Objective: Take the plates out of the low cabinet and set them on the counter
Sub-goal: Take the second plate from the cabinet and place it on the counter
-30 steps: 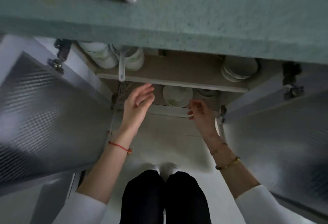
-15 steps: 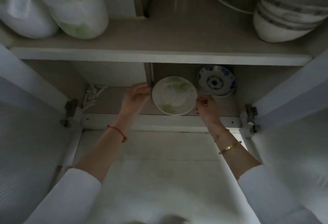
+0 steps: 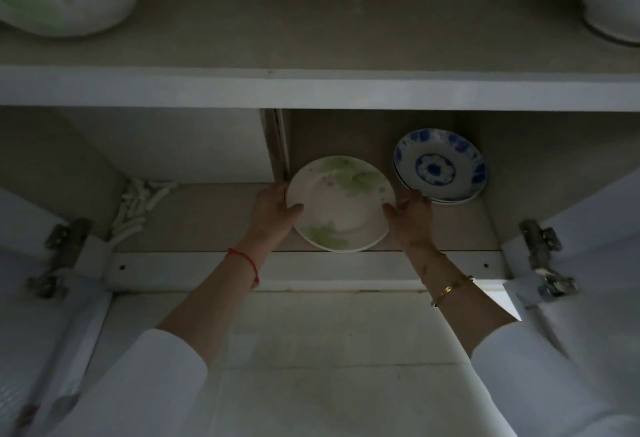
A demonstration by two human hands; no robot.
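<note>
Step in hand: gripping the green-leaf plates (image 3: 341, 201) on the bottom shelf (image 3: 207, 218) of the low cabinet; lift-out not yet made.

The plates are sitting at the shelf's front edge, apparently a small stack, a second rim showing underneath; the left hand (image 3: 272, 210) is clasping the left rim, thumb lying on the face; the right hand (image 3: 410, 215) is clasping the right rim, fingers curled behind and pinching the edge; blue-patterned plates (image 3: 440, 166) are resting just beside, further back right, near the right knuckles; the divider (image 3: 277, 142) is standing close on the left; doors are hanging open on hinges (image 3: 540, 256). Judgement: next move is calling for a level lift and straight pull toward the body, clearing the upper shelf (image 3: 311, 88), then raising to the tabletop, which is out of view.
</note>
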